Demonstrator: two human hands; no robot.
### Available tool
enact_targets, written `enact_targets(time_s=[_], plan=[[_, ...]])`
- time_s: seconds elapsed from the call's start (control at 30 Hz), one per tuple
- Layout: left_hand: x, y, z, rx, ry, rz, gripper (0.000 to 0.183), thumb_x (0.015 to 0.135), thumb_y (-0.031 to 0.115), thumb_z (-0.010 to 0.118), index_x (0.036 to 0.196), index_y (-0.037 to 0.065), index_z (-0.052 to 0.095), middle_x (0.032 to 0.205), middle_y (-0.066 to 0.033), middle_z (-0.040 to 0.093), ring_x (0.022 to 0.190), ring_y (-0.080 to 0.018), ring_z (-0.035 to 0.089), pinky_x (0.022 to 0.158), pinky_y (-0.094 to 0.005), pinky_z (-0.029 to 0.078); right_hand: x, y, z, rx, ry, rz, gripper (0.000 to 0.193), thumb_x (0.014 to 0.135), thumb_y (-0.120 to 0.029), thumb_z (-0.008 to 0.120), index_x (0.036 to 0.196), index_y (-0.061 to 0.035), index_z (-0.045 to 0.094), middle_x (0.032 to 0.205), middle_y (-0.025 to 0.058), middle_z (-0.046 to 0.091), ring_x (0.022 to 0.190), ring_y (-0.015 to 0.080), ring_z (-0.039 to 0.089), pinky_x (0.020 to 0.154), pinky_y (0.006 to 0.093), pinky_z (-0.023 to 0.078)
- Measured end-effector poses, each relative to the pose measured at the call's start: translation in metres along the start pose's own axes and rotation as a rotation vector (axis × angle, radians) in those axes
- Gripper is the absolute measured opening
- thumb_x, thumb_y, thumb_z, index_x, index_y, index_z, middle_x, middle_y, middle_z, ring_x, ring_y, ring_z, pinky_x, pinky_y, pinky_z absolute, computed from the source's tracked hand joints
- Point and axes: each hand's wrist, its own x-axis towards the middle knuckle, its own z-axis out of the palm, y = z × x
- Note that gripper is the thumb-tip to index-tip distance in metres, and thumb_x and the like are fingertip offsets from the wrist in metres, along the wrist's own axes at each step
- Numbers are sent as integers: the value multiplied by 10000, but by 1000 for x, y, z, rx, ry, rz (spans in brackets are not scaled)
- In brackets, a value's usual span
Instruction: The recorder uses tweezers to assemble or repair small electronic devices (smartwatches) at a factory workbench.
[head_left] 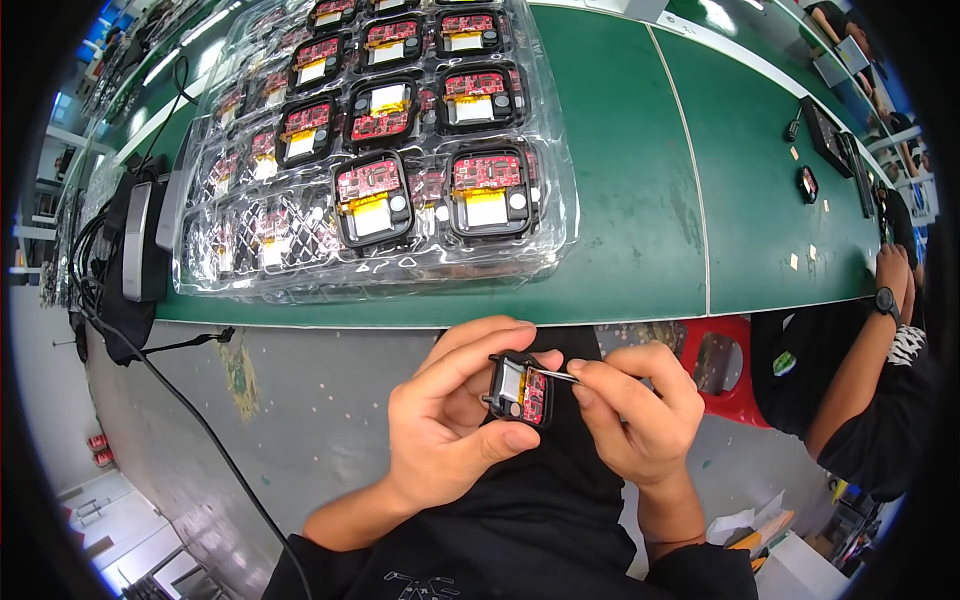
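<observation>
Over my lap, short of the table edge, my left hand point(435, 425) grips a small black device housing point(541, 424) by its rim, tilted with its inside up. A red circuit board point(534, 397), a silver-white battery-like block point(511, 381) and a yellow strip show inside it. My right hand point(645, 410) pinches slim metal tweezers point(556, 375) between thumb and forefinger. Their tip reaches the housing's upper part, beside the board; whether it touches I cannot tell. Part of the tweezers is hidden by my fingers.
On the green table point(630, 180) stand stacked clear plastic trays point(556, 205) holding several similar housings point(490, 190). Black cables point(205, 400) hang at the left beside a grey-black device point(145, 240). A co-worker's arm point(850, 380) is at the right, near a red stool point(735, 390).
</observation>
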Motion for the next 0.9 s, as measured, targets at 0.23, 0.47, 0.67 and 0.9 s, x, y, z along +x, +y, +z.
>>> enact_targets(time_s=[0.23, 0.47, 0.67, 0.9], plan=[[1, -2, -3, 29, -42, 39, 819, 820, 447, 848, 1336, -124, 567, 1372, -232, 519, 1159, -352, 664, 1025, -473, 568, 1, 1, 2, -17, 14, -6, 316, 673, 20, 825, 979, -34, 769, 809, 54, 604, 597, 186, 557, 508, 308, 438], [-1, 1, 0, 27, -10, 2, 798, 833, 425, 846, 1329, -134, 566, 1354, -228, 524, 1186, -321, 640, 1023, -483, 568, -3, 1, 4, -78, 35, -50, 332, 659, 20, 832, 979, -39, 766, 810, 41, 606, 586, 178, 542, 492, 303, 417], [1, 0, 0, 11, -4, -16, 806, 831, 429, 848, 1334, -132, 563, 1345, -224, 531, 1196, -307, 630, 1052, -460, 548, -4, 4, 9, -166, 55, -120, 351, 644, 13, 833, 985, -37, 767, 813, 30, 599, 566, 168, 515, 480, 293, 408], [2, 7, 0, 9, 67, -14, 824, 768, 415, 895, 1312, -116, 578, 1296, -201, 548, 1162, -336, 665, 1011, -468, 574, 1, 0, 8, -161, 20, -161, 307, 684, -16, 829, 985, -42, 776, 819, 60, 607, 550, 175, 526, 484, 301, 428]])
